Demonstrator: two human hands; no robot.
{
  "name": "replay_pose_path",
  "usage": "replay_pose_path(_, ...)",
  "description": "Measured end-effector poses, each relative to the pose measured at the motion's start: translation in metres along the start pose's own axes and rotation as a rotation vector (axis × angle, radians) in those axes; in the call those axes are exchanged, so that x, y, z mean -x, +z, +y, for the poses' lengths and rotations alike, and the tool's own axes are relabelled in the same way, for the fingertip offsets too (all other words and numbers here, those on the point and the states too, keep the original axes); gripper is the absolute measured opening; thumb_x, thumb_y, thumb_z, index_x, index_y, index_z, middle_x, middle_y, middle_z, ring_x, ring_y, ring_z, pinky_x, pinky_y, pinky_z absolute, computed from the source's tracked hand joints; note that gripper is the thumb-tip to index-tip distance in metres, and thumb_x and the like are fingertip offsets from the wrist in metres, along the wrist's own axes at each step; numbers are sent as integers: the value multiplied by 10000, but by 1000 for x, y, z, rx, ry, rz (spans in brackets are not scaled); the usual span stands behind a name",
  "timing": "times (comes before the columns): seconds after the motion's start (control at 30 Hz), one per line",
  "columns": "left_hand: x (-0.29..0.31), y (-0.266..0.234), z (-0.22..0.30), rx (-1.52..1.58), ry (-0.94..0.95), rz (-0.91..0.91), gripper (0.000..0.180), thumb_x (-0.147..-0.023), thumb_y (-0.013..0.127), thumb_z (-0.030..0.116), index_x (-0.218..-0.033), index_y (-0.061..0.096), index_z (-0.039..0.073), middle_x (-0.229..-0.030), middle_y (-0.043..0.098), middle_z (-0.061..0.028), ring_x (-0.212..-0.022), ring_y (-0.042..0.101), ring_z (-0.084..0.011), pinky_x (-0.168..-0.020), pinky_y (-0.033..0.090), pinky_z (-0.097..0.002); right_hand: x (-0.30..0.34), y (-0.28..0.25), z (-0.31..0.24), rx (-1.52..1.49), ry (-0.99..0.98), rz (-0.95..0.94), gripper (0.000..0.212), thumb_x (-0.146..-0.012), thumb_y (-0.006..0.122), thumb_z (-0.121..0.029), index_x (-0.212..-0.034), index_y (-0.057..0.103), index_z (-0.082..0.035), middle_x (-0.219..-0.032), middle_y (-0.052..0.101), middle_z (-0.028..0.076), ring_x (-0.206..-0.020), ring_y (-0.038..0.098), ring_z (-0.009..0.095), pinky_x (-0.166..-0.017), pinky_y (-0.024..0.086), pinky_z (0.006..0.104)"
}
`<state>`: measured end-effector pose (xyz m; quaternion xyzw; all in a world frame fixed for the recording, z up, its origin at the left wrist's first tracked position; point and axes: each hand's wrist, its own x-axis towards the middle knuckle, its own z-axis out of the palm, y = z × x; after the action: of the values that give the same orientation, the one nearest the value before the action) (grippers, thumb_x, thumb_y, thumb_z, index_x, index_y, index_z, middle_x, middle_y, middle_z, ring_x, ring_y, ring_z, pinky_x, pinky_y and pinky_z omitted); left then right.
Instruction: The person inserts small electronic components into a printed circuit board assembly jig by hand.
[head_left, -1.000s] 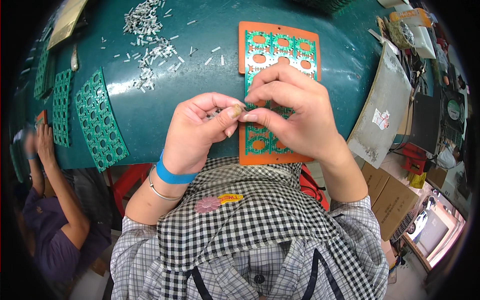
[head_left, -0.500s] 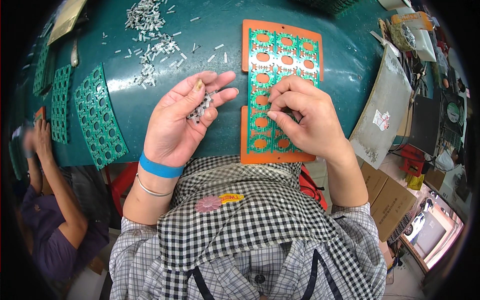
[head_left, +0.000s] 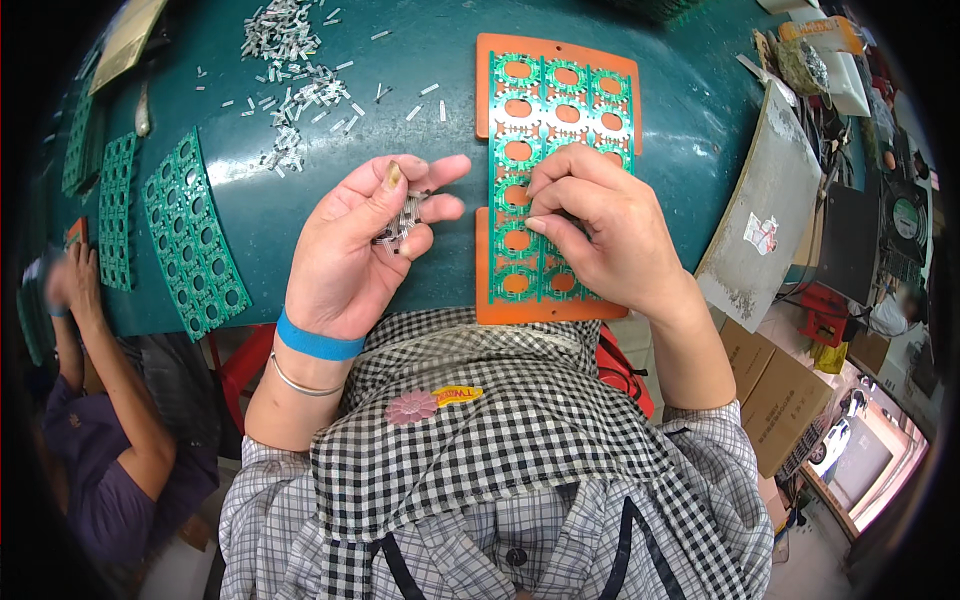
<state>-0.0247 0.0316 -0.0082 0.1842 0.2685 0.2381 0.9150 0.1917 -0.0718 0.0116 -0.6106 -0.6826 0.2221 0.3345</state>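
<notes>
My left hand (head_left: 345,250), palm up with fingers curled, cups a clump of small silver-and-clear components (head_left: 402,222) in its palm. To its right lies a green circuit board panel (head_left: 541,95) with rows of ring-shaped boards and oval cutouts, resting on orange plates (head_left: 482,270). Over the panel's left-middle part is my right hand (head_left: 615,235), thumb and forefinger drawn close together. Anything between those fingertips is too small to make out. The hand covers part of the panel's lower right.
Loose components (head_left: 285,40) are heaped and scattered on the green table (head_left: 400,60) beyond my left hand. More green panels (head_left: 195,235) lie at the left, where another person's hand (head_left: 80,280) is at work. A grey board (head_left: 745,205) stands at the right.
The view has shifted slightly, moving the panel and the heap a little left and up. The fingers of my left hand have shifted slightly around the components. My right hand stays over the panel.
</notes>
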Motion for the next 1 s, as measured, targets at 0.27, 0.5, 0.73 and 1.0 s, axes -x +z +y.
replay_pose_path(0.27, -4, 1, -3, 1, 9, -54, 232, -965, 514, 117, -1135, 551, -36, -993, 627, -120, -756, 554, -124, -587, 426, -187, 0, 4, 1, 1, -16, 17, 117, -707, 697, 15, -795, 623, -7, -886, 594, 63, -763, 636, 246, -627, 519, 337)
replay_pose_path(0.5, 0, 2, -3, -130, -12, -49, 254, -971, 497, 118, -1167, 545, -37, -1113, 638, -161, -906, 636, -182, -644, 477, -212, 1, 9, -3, 165, -100, 37, 177, -681, 681, 34, -824, 587, -11, -869, 567, 63, -747, 617, 250, -605, 516, 355)
replay_pose_path(0.73, 2, 6, -9, -56, -68, -39, 279, -981, 484, 132, -1193, 525, -44, -1171, 609, -195, -1074, 616, -264, -849, 536, -316, 0, 4, -4, 152, -135, -35, 182, -661, 719, -22, -787, 588, -21, -872, 578, 55, -783, 599, 230, -619, 510, 343)
replay_pose_path(1.0, 2, 14, -18, -40, -105, 0, 340, -992, 465, 152, -1274, 492, -35, -1187, 602, -121, -1067, 604, -186, -911, 513, -312, -15, 21, -31, 74, -184, 247, 192, -634, 740, 0, -800, 666, -61, -963, 603, 70, -881, 567, 242, -674, 478, 314)
